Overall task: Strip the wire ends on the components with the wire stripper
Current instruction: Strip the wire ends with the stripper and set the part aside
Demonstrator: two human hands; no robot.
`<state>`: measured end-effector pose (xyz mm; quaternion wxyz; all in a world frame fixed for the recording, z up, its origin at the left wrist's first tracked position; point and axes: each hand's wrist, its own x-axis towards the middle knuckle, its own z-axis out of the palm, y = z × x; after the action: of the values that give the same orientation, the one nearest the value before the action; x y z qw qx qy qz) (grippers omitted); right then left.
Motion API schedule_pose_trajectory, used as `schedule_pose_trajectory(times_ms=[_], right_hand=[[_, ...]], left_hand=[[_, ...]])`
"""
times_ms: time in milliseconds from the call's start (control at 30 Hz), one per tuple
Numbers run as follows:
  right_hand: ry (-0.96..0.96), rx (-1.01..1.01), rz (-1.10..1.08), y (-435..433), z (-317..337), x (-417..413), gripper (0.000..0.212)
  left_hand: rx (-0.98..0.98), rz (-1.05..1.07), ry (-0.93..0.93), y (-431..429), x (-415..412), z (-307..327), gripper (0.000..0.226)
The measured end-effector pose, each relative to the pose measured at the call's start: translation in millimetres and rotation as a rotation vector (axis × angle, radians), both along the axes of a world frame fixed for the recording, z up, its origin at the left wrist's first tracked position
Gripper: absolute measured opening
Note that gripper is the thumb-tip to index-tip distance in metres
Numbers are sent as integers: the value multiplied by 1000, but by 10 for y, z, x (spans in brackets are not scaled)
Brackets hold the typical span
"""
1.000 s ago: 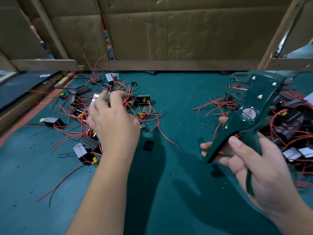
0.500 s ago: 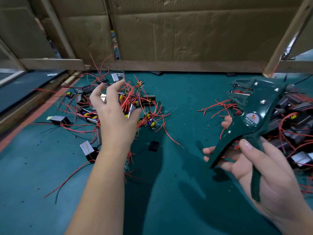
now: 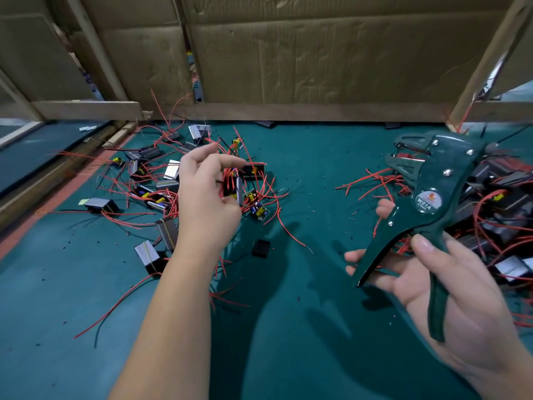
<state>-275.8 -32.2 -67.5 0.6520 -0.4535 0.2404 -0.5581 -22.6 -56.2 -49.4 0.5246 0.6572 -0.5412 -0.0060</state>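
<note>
My left hand (image 3: 206,194) is raised over the left pile and holds a small black component (image 3: 232,188) whose red wires hang down below my wrist. A pile of components with red wires (image 3: 150,186) lies scattered on the green mat behind and left of that hand. My right hand (image 3: 441,284) grips the handles of a dark green wire stripper (image 3: 427,197), its jaws pointing up and left, with nothing between them. A second pile of components (image 3: 501,203) lies at the right, behind the stripper.
The green mat (image 3: 288,327) covers the table. A small black block (image 3: 261,248) lies between my hands. Cardboard sheets and a wooden frame (image 3: 288,111) close off the back. The table's left edge has an orange strip (image 3: 43,209).
My left hand has lifted a component out of the left pile, dragging its red wires up with it. The right hand with the stripper has stayed nearly in place.
</note>
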Motion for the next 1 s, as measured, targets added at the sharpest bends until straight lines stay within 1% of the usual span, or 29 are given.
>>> schedule_pose_trajectory(times_ms=[100,167,233,267,333,400,533,600,667,733,767,833,867,933,1000], right_hand=[[-9,10,-3,1,6,5,52],[-13,12,-3,-1,9,4,51],[-20,14,0,-2,13,1,51],[-24,14,3,-1,15,2,51],[-25,9,6,3,19,6,51],[-24,6,2,2,18,9,49],[-33,13,11,-7,11,9,48],[-28,10,12,-11,12,11,48],[-31,10,10,-15,6,17,46],[-32,9,12,-15,-1,19,45],[-31,10,13,-14,-2,18,45],[-31,19,12,-17,-1,9,47],[-33,25,15,-19,1,6,48],[-41,32,24,-19,8,6,50],[-45,35,27,-17,10,10,50]], left_hand=[[209,13,-118,-21,25,-78,58],[346,40,-175,-28,51,-140,62],[431,91,-194,-27,86,-182,67],[441,110,-193,-26,103,-192,64],[422,142,-203,-18,122,-183,54],[413,189,-180,-7,112,-157,56],[396,433,-224,-2,68,-113,52],[306,492,-199,-1,45,-78,45],[158,500,-172,1,26,-42,37],[40,492,-200,13,-20,-14,39],[14,488,-215,20,-50,-5,38],[4,505,-208,26,-68,0,22],[22,511,-191,34,-58,-1,20],[41,435,-164,65,-20,11,37],[84,333,-62,91,-25,42,31]])
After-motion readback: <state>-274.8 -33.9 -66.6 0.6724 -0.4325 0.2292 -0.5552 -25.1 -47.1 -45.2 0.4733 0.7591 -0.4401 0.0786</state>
